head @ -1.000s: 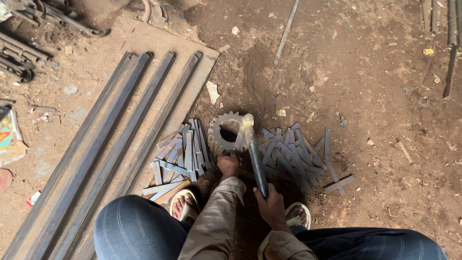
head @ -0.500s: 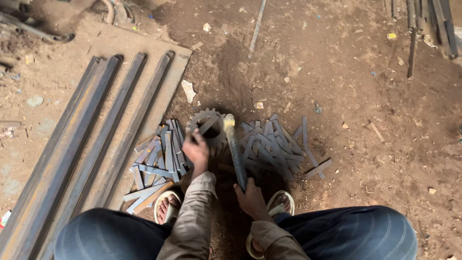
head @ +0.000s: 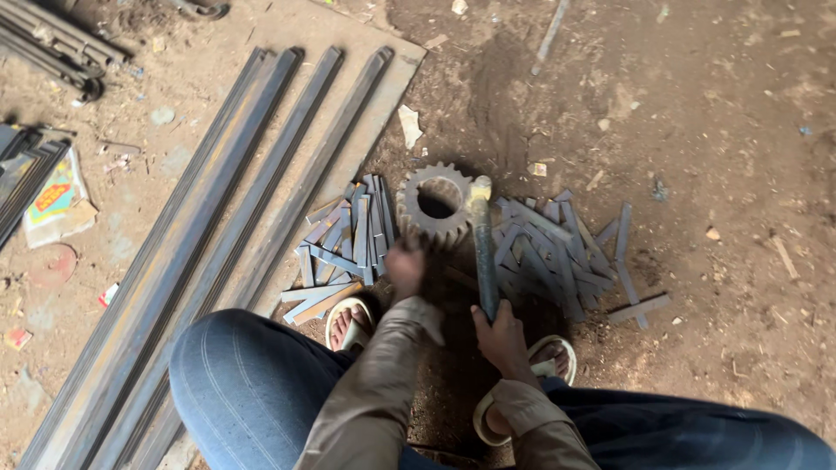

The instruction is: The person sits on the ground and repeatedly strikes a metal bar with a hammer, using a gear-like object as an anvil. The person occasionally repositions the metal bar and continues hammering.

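**A:** Status, nearest first?

**B:** Person squatting on the dirt floor (head: 714,157), blue-jeaned knees at the bottom edge, a sandalled foot either side. Right hand (head: 503,335) just ahead of the right sandal (head: 540,370), fingers wrapped tight round the lower end of the hammer handle (head: 484,261).

**A:** Left?

**B:** Left hand (head: 406,270) is motion-blurred, low over the ground between the left strip pile and the handle, just short of the gear. Can't tell whether the fingers are spread or closed, or whether they grip anything.

**A:** Hammer head?

**B:** Hammer head (head: 479,190) sits at the right rim of the gear (head: 435,207), touching or nearly so; can't separate them. Handle runs from there back toward the person, slightly tilted.

**A:** Gear position?

**B:** Toothed steel ring, lying flat on the dirt, centre of view, between the two piles. Bore open, dirt visible through it.

**A:** Piles?

**B:** Short flat steel strips. Left pile (head: 344,248) lies just beside the gear, overlapping the near corner of the flat sheet (head: 396,74). Right pile (head: 557,252) fans out on bare dirt, right of the handle, some strips crossing.

**A:** Further out?

**B:** Four long steel bars (head: 261,174) run diagonally along the sheet, near-left to far edge. Scrap of pale paper (head: 409,126) beyond the gear. Coloured packet (head: 57,196) at the left edge, dark rods (head: 52,48) in the far-left corner.
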